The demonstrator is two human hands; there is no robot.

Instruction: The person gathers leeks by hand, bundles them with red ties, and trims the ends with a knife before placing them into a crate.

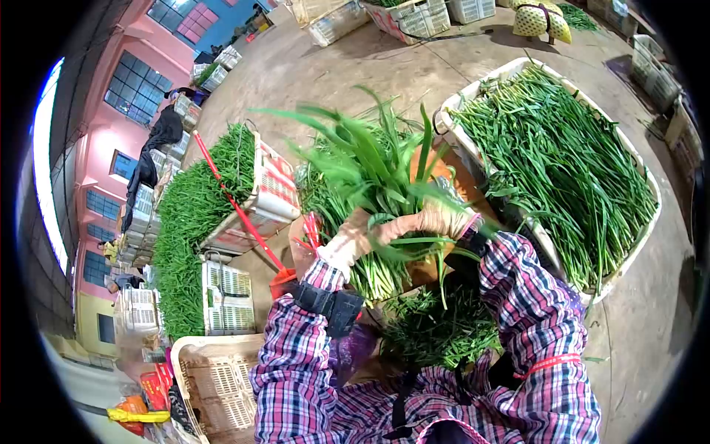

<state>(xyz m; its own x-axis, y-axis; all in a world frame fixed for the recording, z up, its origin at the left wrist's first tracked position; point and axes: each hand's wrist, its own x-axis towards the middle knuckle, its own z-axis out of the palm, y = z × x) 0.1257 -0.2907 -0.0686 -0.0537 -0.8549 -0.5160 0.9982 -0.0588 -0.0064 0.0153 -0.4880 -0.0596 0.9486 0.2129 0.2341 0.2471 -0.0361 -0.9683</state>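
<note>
My gloved left hand (pixel 350 243) and gloved right hand (pixel 442 216) are close together in front of me, fingers closed around a bunch of long flat green leaves (pixel 359 152) that look like garlic chives. The leaf tips fan out up and to the left, smeared by motion. Some loose blades hang below my right hand. Under the hands lies a heap of the same greens, its pale stems (pixel 379 277) toward me. Dark green leaf scraps (pixel 444 325) are piled nearer my lap. Red ties (pixel 310 231) lie beside my left hand.
A white crate (pixel 649 189) full of greens stands right. At left are another crate (pixel 272 181) heaped with greens, a red-handled broom (pixel 237 203) and a brown-stained plastic basket (pixel 214 344). More crates (pixel 410 21) line the far floor and the wall.
</note>
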